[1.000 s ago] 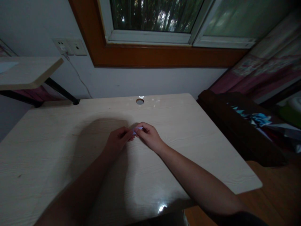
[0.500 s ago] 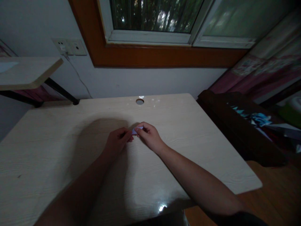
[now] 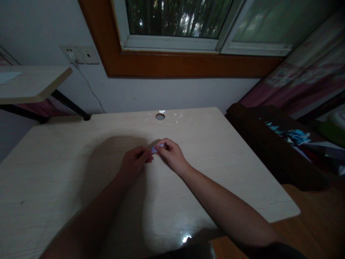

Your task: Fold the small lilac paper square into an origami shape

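A small pale purple piece of paper is pinched between both of my hands above the middle of a light wooden desk. My left hand has its fingers curled, its fingertips meeting the paper's left end. My right hand is closed on the paper's right end with thumb and forefinger. Most of the paper is hidden by my fingers.
A round cable hole sits at the desk's far edge below the window. A side shelf juts out at the left. Wall sockets are mounted above it. A dark wooden piece of furniture holding blue items stands to the right.
Both hands have shifted slightly away from me with the paper; the right fingers have worked along it a little.
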Demonstrator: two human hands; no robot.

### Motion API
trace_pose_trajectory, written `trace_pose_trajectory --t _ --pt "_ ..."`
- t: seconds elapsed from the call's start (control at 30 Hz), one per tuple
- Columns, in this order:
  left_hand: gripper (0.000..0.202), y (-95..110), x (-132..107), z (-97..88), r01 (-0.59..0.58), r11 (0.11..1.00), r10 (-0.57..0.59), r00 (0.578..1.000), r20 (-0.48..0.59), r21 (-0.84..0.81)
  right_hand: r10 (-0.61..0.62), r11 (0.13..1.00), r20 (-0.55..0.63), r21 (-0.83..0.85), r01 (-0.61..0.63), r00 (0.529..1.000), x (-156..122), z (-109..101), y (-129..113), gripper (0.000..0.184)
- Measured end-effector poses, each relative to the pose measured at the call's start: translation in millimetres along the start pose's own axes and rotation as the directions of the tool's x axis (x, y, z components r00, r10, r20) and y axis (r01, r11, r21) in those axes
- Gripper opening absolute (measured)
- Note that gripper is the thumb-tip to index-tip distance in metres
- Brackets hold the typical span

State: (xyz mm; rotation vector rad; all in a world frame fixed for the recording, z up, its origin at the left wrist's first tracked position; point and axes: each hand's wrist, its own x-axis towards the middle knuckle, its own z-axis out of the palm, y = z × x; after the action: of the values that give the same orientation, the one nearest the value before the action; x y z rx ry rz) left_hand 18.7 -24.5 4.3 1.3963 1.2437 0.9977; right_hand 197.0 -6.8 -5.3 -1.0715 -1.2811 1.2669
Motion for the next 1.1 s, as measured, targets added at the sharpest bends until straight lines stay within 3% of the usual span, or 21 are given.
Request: trace_pose_trajectory --t 0.7,1.1 --pt "0.028 -0.4 1.2 -0.2 0.021 1.000 -0.021 1.000 -0.017 -0.006 -0.015 0.993 -0.114 0.112 0.028 0.993 2.9 1.0 1.2 0.026" --pt "0.026 5.1 -0.2 -0.9 -0.034 0.999 0.034 0.999 -0.007 -0.008 -0.041 0.996 -0.040 0.078 0.044 0.998 2.8 1.6 3.3 0.027"
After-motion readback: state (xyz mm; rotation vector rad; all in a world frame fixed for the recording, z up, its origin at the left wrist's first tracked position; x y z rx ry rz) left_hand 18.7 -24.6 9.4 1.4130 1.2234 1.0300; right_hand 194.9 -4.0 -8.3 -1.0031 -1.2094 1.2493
